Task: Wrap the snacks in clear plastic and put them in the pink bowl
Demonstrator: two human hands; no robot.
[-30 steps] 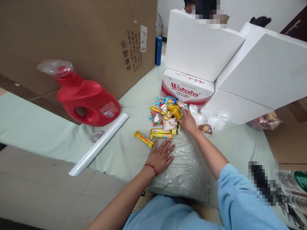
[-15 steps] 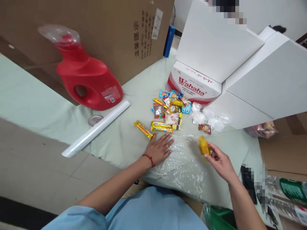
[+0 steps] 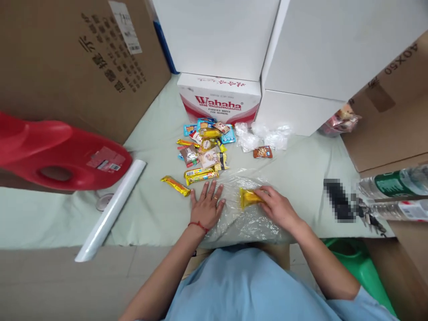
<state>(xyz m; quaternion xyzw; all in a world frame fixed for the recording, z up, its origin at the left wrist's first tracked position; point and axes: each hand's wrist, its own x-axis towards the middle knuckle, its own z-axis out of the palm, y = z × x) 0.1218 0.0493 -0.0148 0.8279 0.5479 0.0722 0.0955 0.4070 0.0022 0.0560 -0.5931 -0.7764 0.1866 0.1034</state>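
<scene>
My left hand point(image 3: 207, 204) lies flat, fingers spread, on the left edge of a clear plastic sheet point(image 3: 247, 220) spread over the pale green cloth point(image 3: 150, 209). My right hand point(image 3: 276, 206) is closed on a yellow snack packet point(image 3: 249, 197) and holds it down on the plastic sheet. Just beyond the sheet lies a pile of small snack packets point(image 3: 205, 149), with two long yellow bars point(image 3: 199, 174) and a separate yellow bar point(image 3: 175, 185) near my left fingers. A brown packet point(image 3: 262, 152) lies apart to the right.
A red detergent jug point(image 3: 63, 154) lies at the left beside a white roll point(image 3: 112, 209). A big brown carton point(image 3: 76, 58), a Wahaha box point(image 3: 219, 99) and white boxes point(image 3: 317, 49) stand behind. Crumpled clear bags point(image 3: 264, 136), bottles point(image 3: 394, 183) and a green object point(image 3: 354, 263) are at the right.
My right hand took a yellow packet from the pile, carried it back and brought it down onto the plastic sheet. My left hand stayed flat. The view tilted down and right.
</scene>
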